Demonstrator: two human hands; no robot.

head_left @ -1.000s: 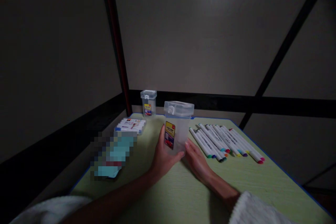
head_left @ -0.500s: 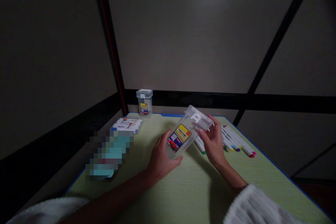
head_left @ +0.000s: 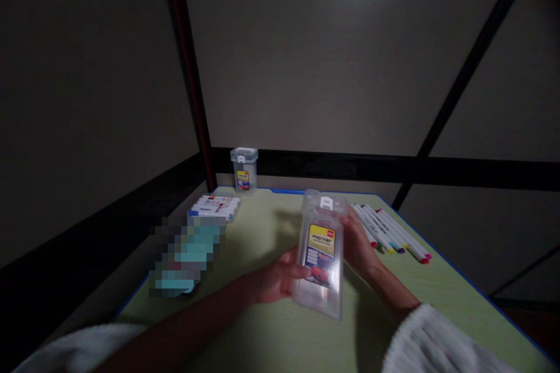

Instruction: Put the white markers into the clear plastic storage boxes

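Note:
Between my hands, over the middle of the table, is a clear plastic marker case (head_left: 321, 297) with a yellow and purple label and a white latch on its lid. No markers show inside it. My left hand (head_left: 280, 277) grips its lower left side, the thumb lying across the label. My right hand (head_left: 356, 245) holds the upper right side close under the lid; most of its fingers are hidden behind the case. Several white markers (head_left: 385, 230) with coloured ends lie on the table just right of my right hand.
A second clear marker case (head_left: 245, 172) stands upright at the back left corner. In front of it lies a flat pack of white markers (head_left: 214, 207), then a pixelated teal object (head_left: 192, 253). The green table (head_left: 306, 341) has a blue edge, with walls behind and left.
The held case has turned from a rightward tilt to nearly straight and come lower, towards me. Both hands moved with it, and my left thumb now lies over the label.

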